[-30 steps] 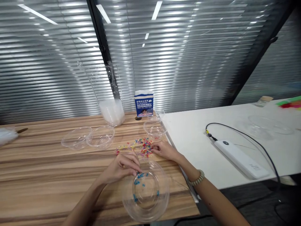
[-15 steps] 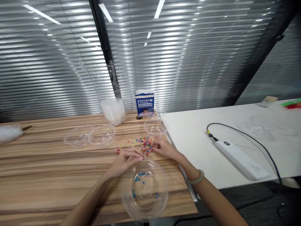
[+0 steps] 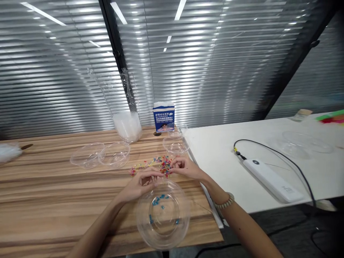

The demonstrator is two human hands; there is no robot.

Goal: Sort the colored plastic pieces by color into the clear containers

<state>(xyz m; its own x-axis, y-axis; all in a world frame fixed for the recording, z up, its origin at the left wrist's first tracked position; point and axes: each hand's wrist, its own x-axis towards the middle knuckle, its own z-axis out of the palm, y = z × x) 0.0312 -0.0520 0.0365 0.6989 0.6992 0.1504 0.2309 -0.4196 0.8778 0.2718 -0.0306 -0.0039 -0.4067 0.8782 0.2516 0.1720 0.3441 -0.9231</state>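
A clear round plastic bowl (image 3: 162, 239) stands near the table's front edge, with several small blue pieces (image 3: 157, 200) inside. At its far rim is my left hand (image 3: 142, 183), its thumb and fingers bent together; whatever lies between the tips is too small to tell. Just beyond the bowl spreads a loose pile of small multicoloured pieces (image 3: 165, 164), red, yellow, green and blue. My right hand (image 3: 186, 167) reaches into the pile's right side, fingers curled in a pinch. Its fingertips touch the pieces, but what they grip is hidden.
Clear bowls (image 3: 114, 156) stand to the left and more clear bowls (image 3: 176, 146) behind the pile. Farther back are a bag of stacked bowls (image 3: 127, 127) and a blue box (image 3: 163, 118). A white power bank (image 3: 272, 181) with a black cable lies on the white table (image 3: 215, 154).
The view has shifted slightly. My right fingers have moved a little within the pile's edge, and my left hand's fingers are slightly more bent at the bowl's rim.
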